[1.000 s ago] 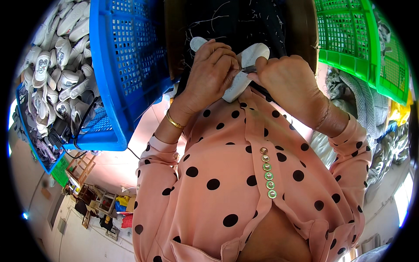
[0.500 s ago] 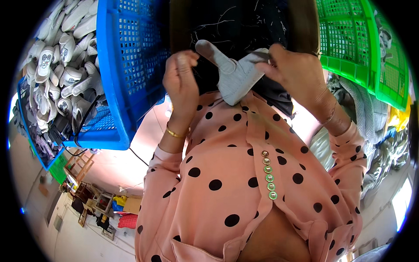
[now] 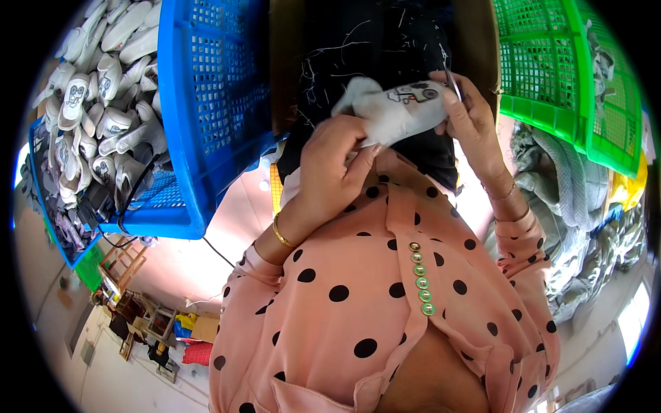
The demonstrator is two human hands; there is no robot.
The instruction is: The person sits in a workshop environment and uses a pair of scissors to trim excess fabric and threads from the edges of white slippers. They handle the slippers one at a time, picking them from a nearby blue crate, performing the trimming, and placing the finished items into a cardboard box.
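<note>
One grey fabric piece (image 3: pixel 392 113) with a printed patch, held above a black cloth (image 3: pixel 372 41); left hand (image 3: pixel 330 168) grips its lower end, right hand (image 3: pixel 468 117) pinches a thin tool (image 3: pixel 451 79) at its patch; loose threads litter the cloth; blue basket (image 3: pixel 213 103) of similar pieces left, green basket (image 3: pixel 551 76) right

- A blue crate (image 3: pixel 206 103) fills the upper left, tilted, holding many pale grey moulded pieces (image 3: pixel 96 103).
- A green crate (image 3: pixel 551 76) sits at upper right.
- Between the two crates lies dark cloth (image 3: pixel 365 41) flecked with white thread, edged by brown board (image 3: pixel 282 62).
- Grey-green fabric (image 3: pixel 571 206) is heaped at the right, with something yellow (image 3: pixel 630 186) behind it.
- A pale floor (image 3: pixel 172 268) shows at lower left, with wooden frames (image 3: pixel 124 261) and coloured clutter (image 3: pixel 193 337).
- Bright daylight comes in at the lower right edge (image 3: pixel 633 316).
</note>
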